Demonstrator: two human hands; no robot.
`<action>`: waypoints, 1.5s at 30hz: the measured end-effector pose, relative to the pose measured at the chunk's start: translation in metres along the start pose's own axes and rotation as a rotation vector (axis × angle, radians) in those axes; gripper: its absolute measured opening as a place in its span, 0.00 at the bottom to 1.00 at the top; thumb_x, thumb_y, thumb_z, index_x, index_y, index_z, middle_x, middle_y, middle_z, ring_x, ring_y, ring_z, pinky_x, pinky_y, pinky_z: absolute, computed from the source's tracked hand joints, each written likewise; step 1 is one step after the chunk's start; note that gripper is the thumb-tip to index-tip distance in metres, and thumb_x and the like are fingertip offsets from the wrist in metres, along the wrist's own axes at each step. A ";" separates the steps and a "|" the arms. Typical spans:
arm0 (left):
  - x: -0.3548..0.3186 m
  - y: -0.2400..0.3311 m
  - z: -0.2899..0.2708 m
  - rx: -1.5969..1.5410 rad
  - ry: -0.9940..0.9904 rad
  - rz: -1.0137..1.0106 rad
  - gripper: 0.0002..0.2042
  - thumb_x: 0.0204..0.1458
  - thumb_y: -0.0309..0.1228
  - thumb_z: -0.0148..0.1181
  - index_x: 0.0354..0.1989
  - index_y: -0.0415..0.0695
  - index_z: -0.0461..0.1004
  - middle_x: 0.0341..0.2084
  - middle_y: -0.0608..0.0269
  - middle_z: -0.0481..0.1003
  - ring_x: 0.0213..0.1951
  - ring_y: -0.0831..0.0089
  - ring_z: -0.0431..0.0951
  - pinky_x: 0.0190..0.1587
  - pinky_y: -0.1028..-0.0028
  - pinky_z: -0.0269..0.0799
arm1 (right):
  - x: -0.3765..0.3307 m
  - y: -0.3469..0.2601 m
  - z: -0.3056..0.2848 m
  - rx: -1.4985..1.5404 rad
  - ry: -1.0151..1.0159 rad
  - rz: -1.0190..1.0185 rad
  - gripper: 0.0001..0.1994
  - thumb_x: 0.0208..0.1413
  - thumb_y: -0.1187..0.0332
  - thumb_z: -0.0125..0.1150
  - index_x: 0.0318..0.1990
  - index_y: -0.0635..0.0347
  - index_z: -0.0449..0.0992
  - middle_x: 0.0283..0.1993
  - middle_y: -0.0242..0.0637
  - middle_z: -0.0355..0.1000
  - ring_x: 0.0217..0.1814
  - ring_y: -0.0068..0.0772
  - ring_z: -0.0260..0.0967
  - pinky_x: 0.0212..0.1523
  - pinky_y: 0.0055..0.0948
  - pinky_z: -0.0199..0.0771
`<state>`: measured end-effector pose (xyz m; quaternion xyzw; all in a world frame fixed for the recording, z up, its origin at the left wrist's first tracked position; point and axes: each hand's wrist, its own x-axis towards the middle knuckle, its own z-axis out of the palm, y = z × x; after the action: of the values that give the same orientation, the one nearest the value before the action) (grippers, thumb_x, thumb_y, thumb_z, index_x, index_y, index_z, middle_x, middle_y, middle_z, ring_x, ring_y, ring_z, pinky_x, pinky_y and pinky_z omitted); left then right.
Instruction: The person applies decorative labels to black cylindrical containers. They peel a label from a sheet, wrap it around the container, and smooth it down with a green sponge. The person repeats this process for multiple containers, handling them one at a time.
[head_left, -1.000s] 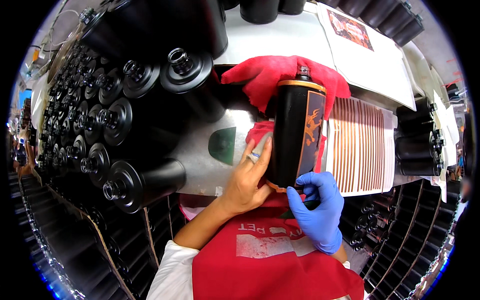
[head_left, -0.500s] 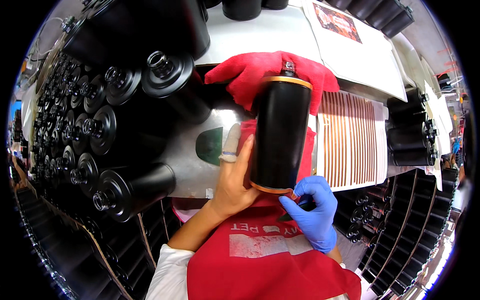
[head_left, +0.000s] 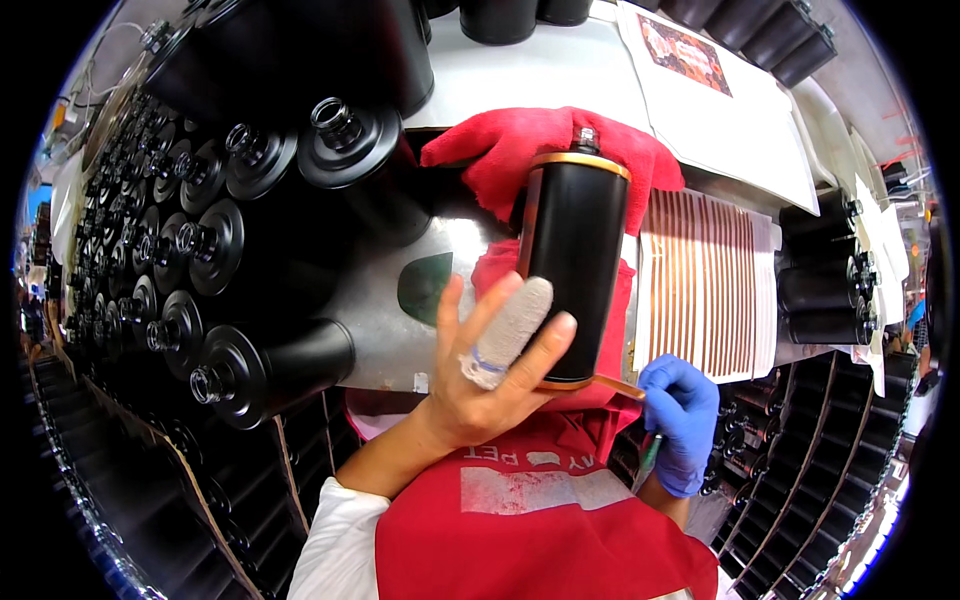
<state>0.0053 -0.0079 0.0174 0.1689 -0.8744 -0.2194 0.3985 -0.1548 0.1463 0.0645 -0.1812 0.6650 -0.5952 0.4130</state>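
Metal desk (head_left: 402, 342) beside me; left grip (head_left: 475, 397) spread against black bottle (head_left: 580, 270), right grip (head_left: 684, 420) pinching copper strip (head_left: 621, 386). I'd hold it taut, square to the bottle.

A black bottle (head_left: 580, 260) is laid on a red cloth (head_left: 490, 140) and touched near its lower end by the left hand (head_left: 480, 395), whose fingers are spread, one being wrapped in a pale finger cover (head_left: 518, 318). An orange strip (head_left: 620, 387), extended from the bottle's base, is pinched by the blue-gloved right hand (head_left: 682, 425), where a slim green tool (head_left: 649, 455) is also held. To the right, a striped sheet (head_left: 705, 285) is placed.
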 end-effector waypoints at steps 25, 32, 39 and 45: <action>-0.007 -0.003 -0.003 -0.730 -0.276 -0.394 0.35 0.52 0.29 0.57 0.65 0.32 0.45 0.66 0.38 0.37 0.69 0.50 0.33 0.66 0.63 0.30 | -0.014 -0.012 -0.085 0.060 0.103 -0.187 0.10 0.42 0.71 0.64 0.23 0.67 0.68 0.22 0.41 0.64 0.11 0.16 0.53 0.11 0.13 0.50; -0.004 0.005 0.003 -0.680 -0.275 -0.400 0.35 0.53 0.27 0.55 0.65 0.31 0.43 0.66 0.37 0.38 0.69 0.51 0.36 0.66 0.65 0.33 | -0.002 -0.003 -0.091 -0.176 0.265 0.057 0.02 0.47 0.78 0.60 0.28 0.65 0.73 0.23 0.29 0.68 0.17 0.13 0.59 0.17 0.12 0.55; -0.002 0.010 0.008 -0.717 -0.274 -0.459 0.42 0.47 0.18 0.56 0.66 0.31 0.34 0.66 0.48 0.42 0.66 0.64 0.49 0.64 0.70 0.45 | 0.012 0.019 -0.090 -0.256 0.214 0.194 0.02 0.47 0.76 0.62 0.28 0.62 0.74 0.22 0.24 0.68 0.19 0.11 0.60 0.20 0.13 0.57; 0.013 0.031 0.015 -0.862 -0.136 -0.628 0.43 0.44 0.23 0.61 0.66 0.30 0.38 0.59 0.43 0.56 0.60 0.58 0.61 0.60 0.67 0.56 | 0.025 0.042 -0.095 -0.323 0.191 0.152 0.03 0.47 0.75 0.63 0.28 0.64 0.75 0.21 0.22 0.66 0.21 0.08 0.57 0.21 0.12 0.55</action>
<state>-0.0181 0.0162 0.0330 0.2288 -0.6364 -0.6774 0.2893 -0.2313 0.1983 0.0124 -0.1370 0.7998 -0.4624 0.3575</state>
